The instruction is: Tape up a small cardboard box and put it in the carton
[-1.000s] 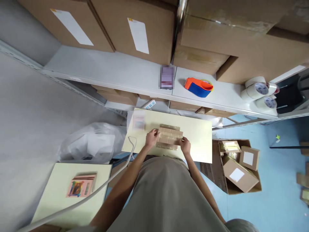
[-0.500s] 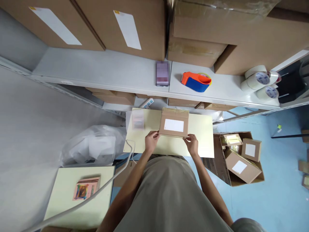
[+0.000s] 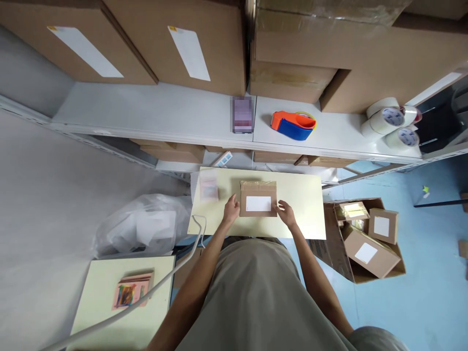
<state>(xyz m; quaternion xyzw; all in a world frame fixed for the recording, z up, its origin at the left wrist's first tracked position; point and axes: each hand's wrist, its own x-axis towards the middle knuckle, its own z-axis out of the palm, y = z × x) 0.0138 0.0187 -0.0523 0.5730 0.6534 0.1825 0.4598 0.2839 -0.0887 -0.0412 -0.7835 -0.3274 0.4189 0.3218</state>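
Box [image 3: 258, 202] flat on the cream table [image 3: 300, 204], roughly mid-surface, between the person's two hands. White label [image 3: 258, 204] face up on it; shiny tape [image 3: 258, 185] along its far edge.

Left hand [image 3: 231, 209] just beside the box's left edge, fingers bent, index reaching away from the body. Whether it presses on the cardboard: cannot tell. Right hand [image 3: 285, 213] at the right edge, fingertips at or touching the side, thumb and fingers partly curled. Cannot tell if they are clamped on it. Both forearms reach in from the near side.

Pale pink sheet [image 3: 209, 187] on the same table, left of the box and near the far corner. Beyond, on the shelf [image 3: 161, 105]: orange-and-blue dispenser [image 3: 294, 126]; farther right, piled rolls [image 3: 387, 123]. Right, on the blue floor: open carton [image 3: 331, 246] containing smaller boxes [image 3: 371, 251]. Left: clear bag [image 3: 153, 224], translucent and crumpled.
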